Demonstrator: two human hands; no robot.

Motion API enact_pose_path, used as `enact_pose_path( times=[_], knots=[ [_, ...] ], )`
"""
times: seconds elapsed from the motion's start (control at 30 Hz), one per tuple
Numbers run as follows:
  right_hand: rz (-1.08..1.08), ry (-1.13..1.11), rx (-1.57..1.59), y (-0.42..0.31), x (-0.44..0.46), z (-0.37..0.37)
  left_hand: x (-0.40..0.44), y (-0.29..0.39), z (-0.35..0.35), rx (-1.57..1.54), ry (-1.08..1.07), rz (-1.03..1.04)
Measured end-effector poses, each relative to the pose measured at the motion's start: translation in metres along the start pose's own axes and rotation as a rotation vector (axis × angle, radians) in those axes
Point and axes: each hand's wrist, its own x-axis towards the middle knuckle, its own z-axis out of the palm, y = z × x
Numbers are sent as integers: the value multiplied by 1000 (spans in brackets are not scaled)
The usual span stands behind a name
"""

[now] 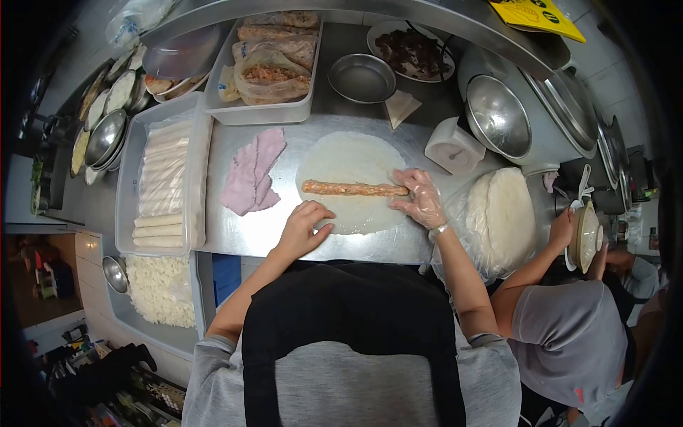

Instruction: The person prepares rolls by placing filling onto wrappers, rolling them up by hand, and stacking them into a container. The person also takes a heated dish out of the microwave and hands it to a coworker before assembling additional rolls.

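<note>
A round, translucent wrapper sheet (348, 151) lies flat on the metal worktop. Across its middle runs a long strip of orange-brown minced filling (352, 188). My right hand (421, 199), in a clear plastic glove, has its thumb and fingers closed around the strip's right end. My left hand (307, 226) is bare and rests at the wrapper's near left edge, fingers bent and thumb apart, holding nothing. A crumpled pink cloth (250, 174) lies left of the wrapper. To the right, a thick stack of pale wrapper sheets (498, 213) sits in clear plastic.
Finished white rolls fill a plastic bin (202, 178) at left. Behind stand a tub (263, 112) of bagged filling, a metal bowl (361, 78), a plate (430, 77) of dark food and a white scale (454, 146). A co-worker (569, 334) holds a lidded dish on the right.
</note>
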Motion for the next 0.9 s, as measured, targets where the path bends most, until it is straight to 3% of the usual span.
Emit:
enact_pose_path(
  times=[0.27,0.33,0.47,0.57,0.67,0.73,0.9],
  knots=[
    [-62,-41,69,16,1,16,-1,0,0,-6,9,23],
    [126,-72,148,8,-2,4,-1,0,0,-6,7,25],
    [107,3,159,8,-6,-1,-2,0,1,-1,0,16],
    [141,-121,27,25,-15,-2,-2,-1,1,7,-1,20],
    [117,-126,84,13,-9,-6,-2,-1,1,10,2,21],
    [0,-16,64,-4,-3,-7,-3,-1,1,8,-8,11],
    [-104,-107,-131,-4,-1,12,-5,-1,1,13,-15,6]
  ],
)
